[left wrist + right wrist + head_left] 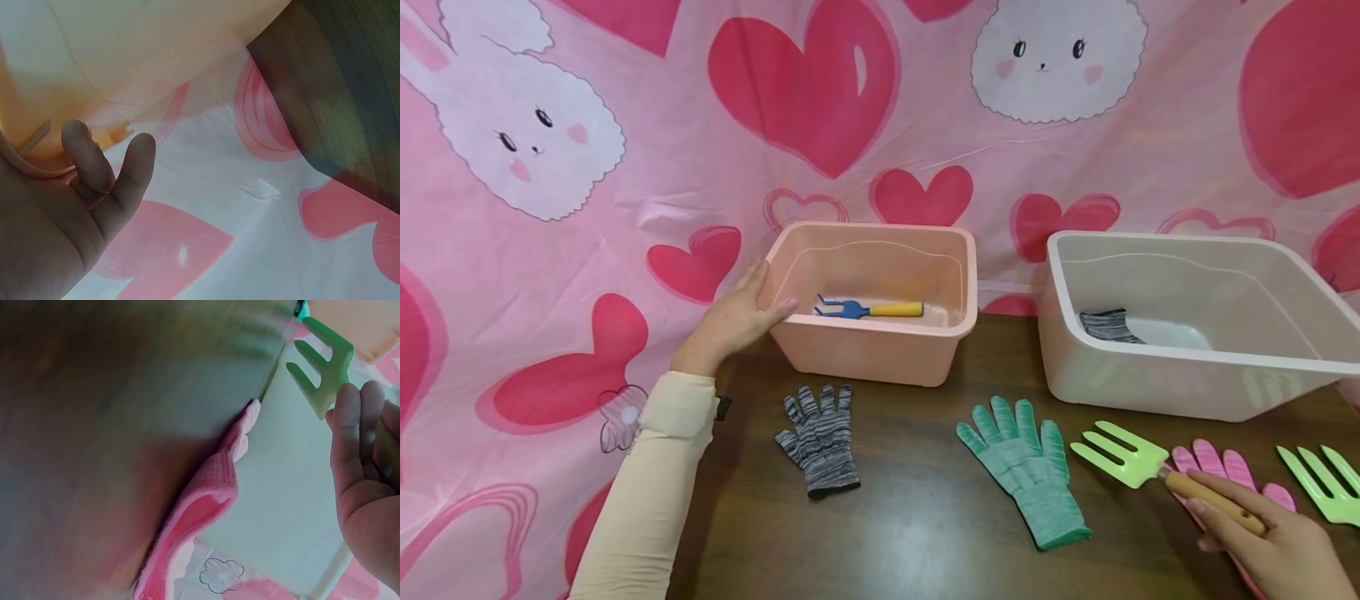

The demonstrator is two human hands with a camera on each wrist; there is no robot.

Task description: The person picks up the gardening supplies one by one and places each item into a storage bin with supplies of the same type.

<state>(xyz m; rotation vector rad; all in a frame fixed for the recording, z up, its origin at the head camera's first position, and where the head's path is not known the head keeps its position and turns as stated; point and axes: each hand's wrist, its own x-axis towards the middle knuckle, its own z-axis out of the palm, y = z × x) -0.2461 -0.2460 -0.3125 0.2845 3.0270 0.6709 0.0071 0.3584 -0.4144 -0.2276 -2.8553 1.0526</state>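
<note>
A pink backdrop (842, 196) printed with hearts hangs behind a brown table (917, 550). On it stand a whitish tub (1150, 387) and a smaller peach tub (857, 354), its left rim gripped by the left hand (733, 321). Nearer lie a green glove (1030, 475) and a pink glove (1217, 458). Over the pink glove, the right hand (1281, 533) clamps the pale wooden handle of a garden hand fork (1150, 467), lime green with three tines.

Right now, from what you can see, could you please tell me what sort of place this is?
Probably a staged indoor tabletop setup: a heart-printed sheet forms the backdrop to a brown table, and a peach bin stands on it. The wider room is out of view.
</note>
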